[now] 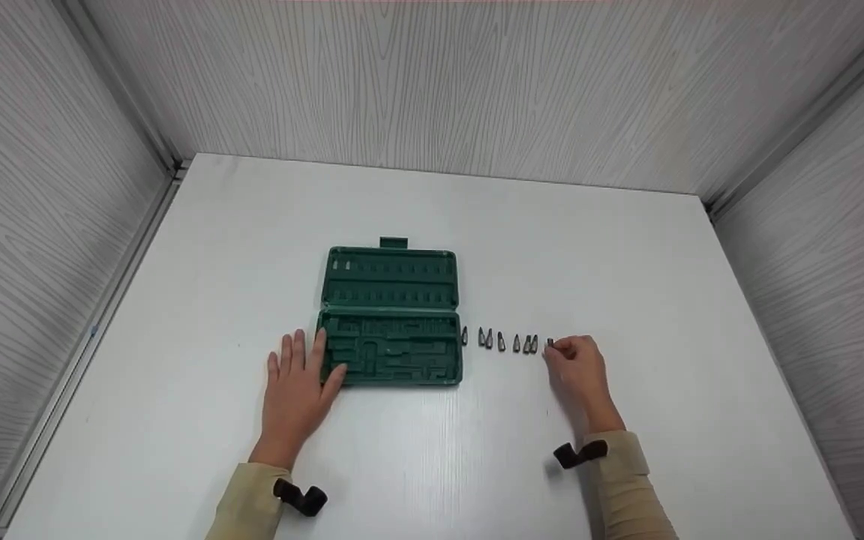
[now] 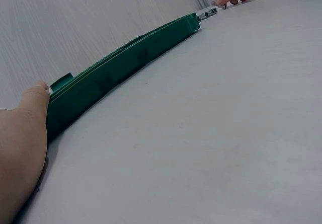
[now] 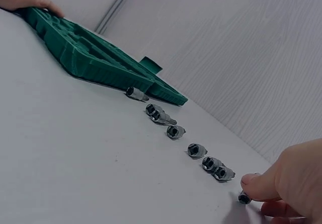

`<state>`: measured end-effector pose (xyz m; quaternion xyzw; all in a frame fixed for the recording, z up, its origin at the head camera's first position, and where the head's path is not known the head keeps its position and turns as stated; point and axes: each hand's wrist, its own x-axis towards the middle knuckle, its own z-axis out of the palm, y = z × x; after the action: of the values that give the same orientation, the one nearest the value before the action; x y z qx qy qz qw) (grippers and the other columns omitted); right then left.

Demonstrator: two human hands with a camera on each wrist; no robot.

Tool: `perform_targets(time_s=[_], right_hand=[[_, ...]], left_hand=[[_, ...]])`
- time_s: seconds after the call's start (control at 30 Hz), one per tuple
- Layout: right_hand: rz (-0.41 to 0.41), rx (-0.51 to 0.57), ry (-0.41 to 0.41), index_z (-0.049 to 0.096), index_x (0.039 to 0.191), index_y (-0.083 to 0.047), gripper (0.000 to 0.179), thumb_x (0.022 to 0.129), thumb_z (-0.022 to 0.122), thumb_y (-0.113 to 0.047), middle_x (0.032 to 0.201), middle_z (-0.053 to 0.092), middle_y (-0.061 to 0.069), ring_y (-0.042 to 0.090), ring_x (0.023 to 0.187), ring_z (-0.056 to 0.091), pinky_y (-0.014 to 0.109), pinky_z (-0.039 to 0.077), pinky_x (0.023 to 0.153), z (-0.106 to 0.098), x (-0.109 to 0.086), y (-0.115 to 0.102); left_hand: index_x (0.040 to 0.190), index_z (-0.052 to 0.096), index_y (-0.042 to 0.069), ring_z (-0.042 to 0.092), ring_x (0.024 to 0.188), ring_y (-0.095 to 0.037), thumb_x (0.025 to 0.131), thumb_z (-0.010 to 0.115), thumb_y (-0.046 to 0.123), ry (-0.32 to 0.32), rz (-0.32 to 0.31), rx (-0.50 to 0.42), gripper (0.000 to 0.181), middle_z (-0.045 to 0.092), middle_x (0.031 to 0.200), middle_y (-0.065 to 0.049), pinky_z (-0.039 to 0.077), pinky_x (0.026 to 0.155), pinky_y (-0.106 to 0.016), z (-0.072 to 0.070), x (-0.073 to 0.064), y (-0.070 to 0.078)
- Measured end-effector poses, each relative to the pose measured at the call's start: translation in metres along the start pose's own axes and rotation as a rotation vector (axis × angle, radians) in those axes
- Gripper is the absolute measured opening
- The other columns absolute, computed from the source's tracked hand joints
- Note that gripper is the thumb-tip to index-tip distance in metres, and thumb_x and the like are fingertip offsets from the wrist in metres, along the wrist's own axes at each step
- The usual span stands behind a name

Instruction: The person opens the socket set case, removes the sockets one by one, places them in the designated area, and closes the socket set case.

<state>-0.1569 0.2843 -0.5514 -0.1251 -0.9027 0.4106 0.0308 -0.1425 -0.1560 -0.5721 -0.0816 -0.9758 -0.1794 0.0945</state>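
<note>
An open green socket-set case [image 1: 391,386] lies flat on the table, its moulded tray nearer me and its lid folded back. My left hand [image 1: 295,397] is spread flat at the case's left side, fingers and thumb touching its edge. To the right of the case, several metal bit sockets [image 1: 501,342] lie in a loose row; in the right wrist view their square drive holes face the camera on the nearer bit sockets [image 3: 196,150]. At the row's right end, my right hand [image 1: 580,371] pinches one bit socket [image 3: 244,198] between thumb and fingers, at the tabletop.
Two small light pieces [image 1: 341,265] sit in the lid's upper left slots. A latch tab [image 1: 394,242] sticks out from the lid's far edge. White wood-grain panels [image 1: 432,90] wall the white table [image 1: 417,465] at the back and sides. A dark camera is strapped to each wrist.
</note>
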Motion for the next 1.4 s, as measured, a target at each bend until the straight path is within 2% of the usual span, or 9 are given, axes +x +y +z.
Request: perform_targets(time_s=[0.3, 0.63, 0.87, 1.1, 1.4], right_hand=[[-0.015, -0.038, 0.074, 0.063, 0.092, -0.001, 0.026, 0.088, 0.061, -0.027, 0.100, 0.050, 0.012, 0.026, 0.086, 0.050, 0.038, 0.040, 0.075, 0.006, -0.002, -0.002], [0.002, 0.002, 0.049, 0.062, 0.099, 0.000, 0.027, 0.093, 0.054, -0.026, 0.103, 0.047, 0.013, 0.026, 0.090, 0.049, 0.038, 0.041, 0.077, 0.004, -0.007, 0.001], [0.002, -0.001, 0.045, 0.061, 0.102, -0.001, 0.027, 0.095, 0.053, -0.025, 0.105, 0.049, 0.012, 0.024, 0.089, 0.050, 0.036, 0.041, 0.075, -0.002, -0.010, 0.002], [-0.076, 0.005, 0.085, 0.063, 0.100, -0.001, 0.023, 0.093, 0.057, -0.022, 0.101, 0.052, 0.011, 0.023, 0.083, 0.049, 0.035, 0.041, 0.069, 0.000, -0.020, -0.015], [-0.239, 0.075, 0.067, 0.064, 0.091, -0.005, 0.011, 0.090, 0.062, -0.016, 0.094, 0.054, 0.007, 0.019, 0.079, 0.051, 0.034, 0.044, 0.068, 0.026, -0.025, -0.040]], left_hand=[[0.150, 0.021, 0.015, 0.010, 0.138, -0.039, 0.093, 0.033, 0.061, 0.011, 0.006, -0.007, 0.074, 0.019, 0.150, -0.023, 0.006, 0.107, -0.056, 0.000, 0.002, -0.001], [0.149, 0.024, 0.014, 0.012, 0.138, -0.039, 0.093, 0.034, 0.060, 0.029, 0.015, -0.018, 0.072, 0.021, 0.149, -0.023, 0.007, 0.107, -0.056, 0.000, -0.001, 0.001], [0.149, 0.022, 0.016, 0.011, 0.138, -0.038, 0.093, 0.033, 0.061, 0.011, 0.007, -0.017, 0.073, 0.020, 0.150, -0.023, 0.006, 0.107, -0.055, 0.000, -0.001, 0.000], [0.149, 0.023, 0.015, 0.011, 0.138, -0.038, 0.093, 0.034, 0.060, 0.019, 0.008, -0.017, 0.072, 0.020, 0.149, -0.023, 0.006, 0.107, -0.055, 0.001, -0.001, 0.000], [0.149, 0.023, 0.016, 0.011, 0.138, -0.038, 0.093, 0.033, 0.061, 0.011, 0.007, -0.020, 0.073, 0.020, 0.150, -0.023, 0.006, 0.107, -0.055, 0.001, 0.000, 0.000]])
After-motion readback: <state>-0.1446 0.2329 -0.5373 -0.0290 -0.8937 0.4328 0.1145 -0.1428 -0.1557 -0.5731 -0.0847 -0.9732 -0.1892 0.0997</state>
